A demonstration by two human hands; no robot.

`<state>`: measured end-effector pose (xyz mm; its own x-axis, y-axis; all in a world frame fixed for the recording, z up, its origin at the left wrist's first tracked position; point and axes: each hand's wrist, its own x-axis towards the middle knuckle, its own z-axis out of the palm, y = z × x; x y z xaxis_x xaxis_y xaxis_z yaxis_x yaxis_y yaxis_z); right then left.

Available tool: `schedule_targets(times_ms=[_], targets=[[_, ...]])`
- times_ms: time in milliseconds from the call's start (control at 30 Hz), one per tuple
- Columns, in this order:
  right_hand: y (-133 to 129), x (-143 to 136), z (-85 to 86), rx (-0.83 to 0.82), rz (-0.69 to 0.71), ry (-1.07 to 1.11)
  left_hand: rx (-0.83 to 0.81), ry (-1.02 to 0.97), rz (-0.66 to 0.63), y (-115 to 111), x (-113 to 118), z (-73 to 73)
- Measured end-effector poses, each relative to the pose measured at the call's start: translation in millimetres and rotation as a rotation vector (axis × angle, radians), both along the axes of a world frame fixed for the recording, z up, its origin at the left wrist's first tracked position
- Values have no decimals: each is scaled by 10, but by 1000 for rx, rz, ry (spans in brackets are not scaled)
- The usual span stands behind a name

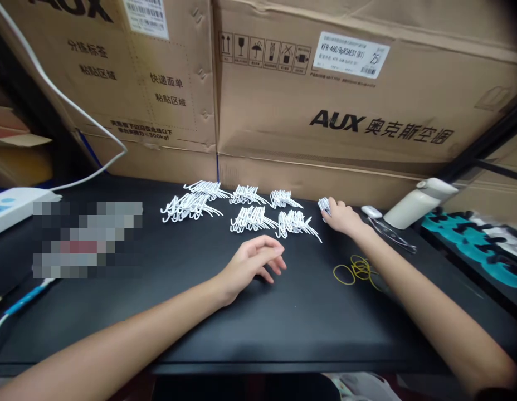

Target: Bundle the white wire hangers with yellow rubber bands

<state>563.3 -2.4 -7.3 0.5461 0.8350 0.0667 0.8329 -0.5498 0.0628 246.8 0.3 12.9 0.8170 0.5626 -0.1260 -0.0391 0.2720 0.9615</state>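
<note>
My right hand (341,216) is at the back right of the dark table, its fingers closed around a small bundle of white hooks (323,205); part of the bundle is hidden under the fingers. My left hand (255,263) hovers over or rests on the middle of the table, fingers loosely curved and apart, holding nothing. Just beyond it lie piles of thin white wire hooks, among them a front middle pile (250,219), a front right pile (295,223) and a left pile (187,207). Smaller piles (284,198) sit behind.
Yellow rubber bands (360,268) lie near my right forearm. A white bottle (419,203) lies tilted at right, beside a small white object (371,211) with a dark cord. Large cardboard boxes (267,117) wall off the back. A white power strip (20,206) is at left.
</note>
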Motion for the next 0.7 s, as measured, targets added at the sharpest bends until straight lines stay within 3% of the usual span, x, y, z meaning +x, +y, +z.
schedule_targets(times_ms=[200, 400, 533, 600, 700], targets=[[148, -83, 38, 103, 46, 19, -2, -2, 9, 6, 4, -8], [-60, -376, 63, 196, 98, 20, -3, -2, 1, 4, 7, -12], [-232, -690, -76, 415, 456, 48, -11, 11, 1, 6, 8, -14], [-260, -771, -136, 401, 624, 151, -15, 13, 6, 7, 6, -18], [-250, -781, -175, 341, 719, 240, -17, 12, 4, 7, 5, -27]])
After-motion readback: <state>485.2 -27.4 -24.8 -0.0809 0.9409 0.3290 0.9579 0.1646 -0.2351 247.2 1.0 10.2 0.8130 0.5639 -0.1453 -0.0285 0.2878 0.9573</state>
